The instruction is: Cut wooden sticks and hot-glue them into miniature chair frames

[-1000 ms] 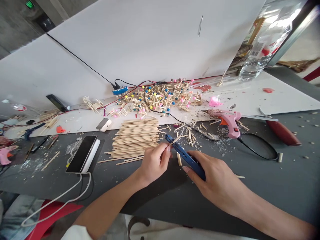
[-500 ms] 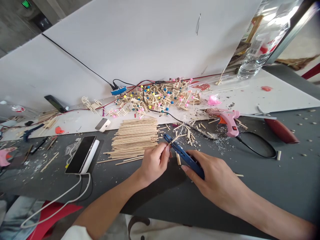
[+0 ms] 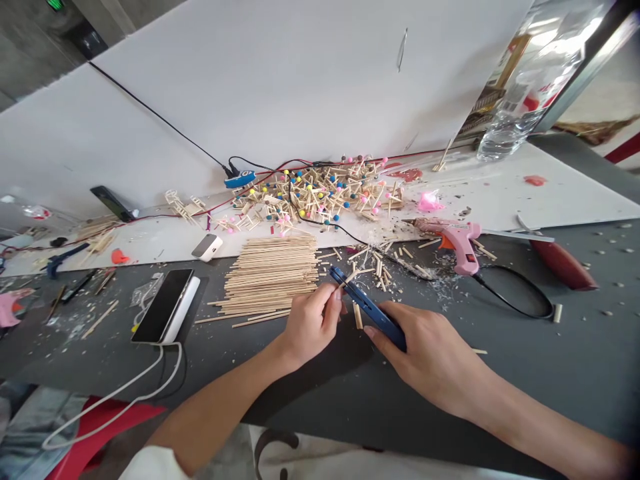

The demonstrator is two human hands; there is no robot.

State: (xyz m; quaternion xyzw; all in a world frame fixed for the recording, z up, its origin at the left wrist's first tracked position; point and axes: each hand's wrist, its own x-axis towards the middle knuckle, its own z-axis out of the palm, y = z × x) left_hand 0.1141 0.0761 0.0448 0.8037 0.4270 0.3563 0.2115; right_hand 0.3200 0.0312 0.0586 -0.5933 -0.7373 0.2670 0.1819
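My left hand (image 3: 311, 327) pinches a thin wooden stick (image 3: 351, 275), which crosses the head of a blue hand cutter (image 3: 367, 303). Wrapped around the cutter's handles is my right hand (image 3: 433, 357); how far its jaws are apart is too small to tell. Just left of the cutter lies a stack of long wooden sticks (image 3: 270, 275) on the dark table. Short cut pieces (image 3: 383, 273) are scattered beyond the cutter's tip, and one short stick (image 3: 358, 317) rests beneath it.
A pink glue gun (image 3: 457, 243) with a black cable lies at the right, near a red-handled tool (image 3: 563, 263). Behind the stack sits a heap of stick pieces with coloured balls (image 3: 320, 193). A phone on a white block (image 3: 167, 307) trails a white cable at left. A bottle (image 3: 520, 100) stands back right.
The view has shifted very slightly. Both hands, the stick and the cutter keep nearly the same positions.
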